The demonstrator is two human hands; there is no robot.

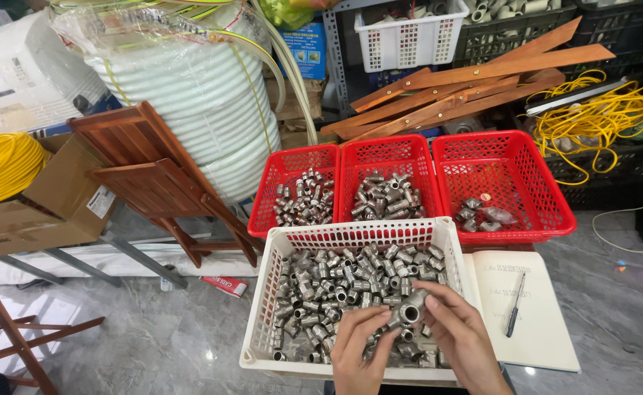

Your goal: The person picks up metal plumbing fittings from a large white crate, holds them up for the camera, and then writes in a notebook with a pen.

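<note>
Grey marble floor carries the white basket [263, 292] of metal fittings. Above its near edge, your left hand [361, 347] and right hand [464, 336] pinch one tee fitting [408, 313], opening turned up for inspection.

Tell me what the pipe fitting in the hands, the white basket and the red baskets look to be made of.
Small silvery pipe fitting, held by both hands: likely metal, with a dull grey sheen and bright glints. White rectangular lattice basket: probably moulded plastic, with uniform perforated walls and a matte surface. Three red lattice baskets: apparently the same plastic, slightly glossier at the rims.
</note>
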